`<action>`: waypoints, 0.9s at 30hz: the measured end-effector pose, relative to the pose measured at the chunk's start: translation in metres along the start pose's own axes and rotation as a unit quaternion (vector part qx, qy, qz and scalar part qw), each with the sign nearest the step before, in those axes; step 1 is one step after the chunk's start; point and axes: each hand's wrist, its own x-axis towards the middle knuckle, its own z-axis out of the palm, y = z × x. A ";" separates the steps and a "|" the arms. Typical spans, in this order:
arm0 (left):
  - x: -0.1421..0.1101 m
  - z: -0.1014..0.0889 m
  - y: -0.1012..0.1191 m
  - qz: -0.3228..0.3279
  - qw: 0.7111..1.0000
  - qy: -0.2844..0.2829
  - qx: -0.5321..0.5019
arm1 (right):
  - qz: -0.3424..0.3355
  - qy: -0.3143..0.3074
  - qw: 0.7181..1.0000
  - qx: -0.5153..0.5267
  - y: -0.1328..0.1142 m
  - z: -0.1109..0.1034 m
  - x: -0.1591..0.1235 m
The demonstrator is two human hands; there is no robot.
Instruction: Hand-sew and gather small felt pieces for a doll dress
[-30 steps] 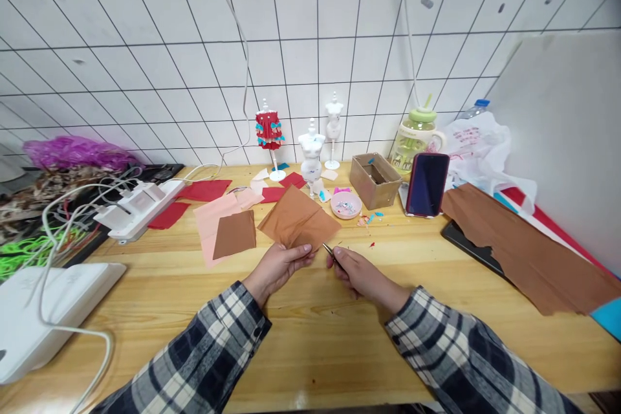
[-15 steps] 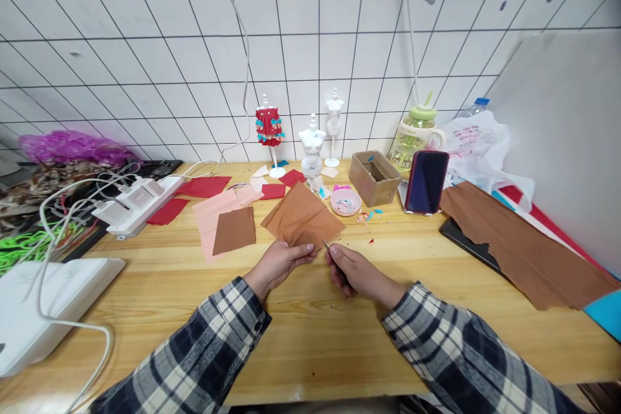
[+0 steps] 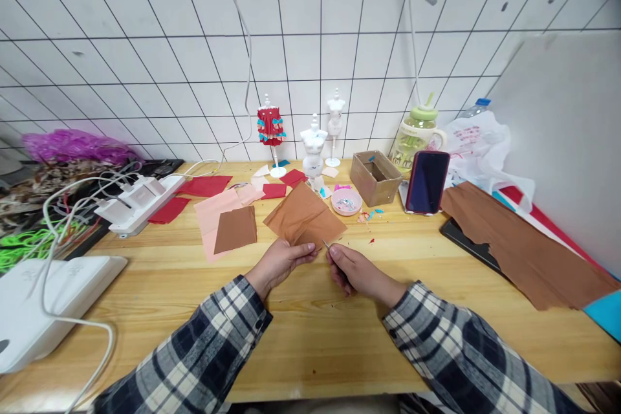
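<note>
My left hand (image 3: 284, 263) pinches the near corner of a brown sheet (image 3: 305, 210), cloth or paper, with thumb and fingers. The sheet spreads away from me as a creased diamond. Just right of that corner, my right hand (image 3: 356, 270) is closed around a small dark-handled tool with a thin metal tip (image 3: 326, 244). The tip points at the sheet's edge; whether it touches I cannot tell. Most of the tool is hidden in my fist. To the left, a smaller brown piece (image 3: 236, 230) overlaps a pale pink sheet (image 3: 206, 218).
Behind stand a mini dress form in red (image 3: 270, 126) and two white ones (image 3: 314, 145). A pink dish (image 3: 346, 202) of small bits, a cardboard box (image 3: 376, 178) and a phone (image 3: 427, 182) are to their right. A power strip (image 3: 145, 205) lies left, long brown fabric (image 3: 528, 246) right.
The whole view has shifted very slightly. Both hands keep nearly the same pose at the sheet's corner, with the tool tip beside it.
</note>
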 end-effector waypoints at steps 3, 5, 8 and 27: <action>0.000 0.000 0.000 0.000 1.000 -0.006 0.001 | -0.002 0.002 1.000 -0.012 -0.001 0.000 -0.001; 0.000 0.000 0.001 0.004 1.000 -0.013 -0.006 | -0.006 0.003 1.000 -0.018 -0.002 0.000 -0.001; 0.001 0.000 0.000 0.018 0.999 -0.022 -0.027 | -0.009 -0.001 1.000 -0.025 -0.002 0.000 -0.001; 0.000 0.003 0.000 0.042 0.998 -0.037 -0.038 | 0.011 0.005 1.000 -0.019 -0.002 0.001 0.001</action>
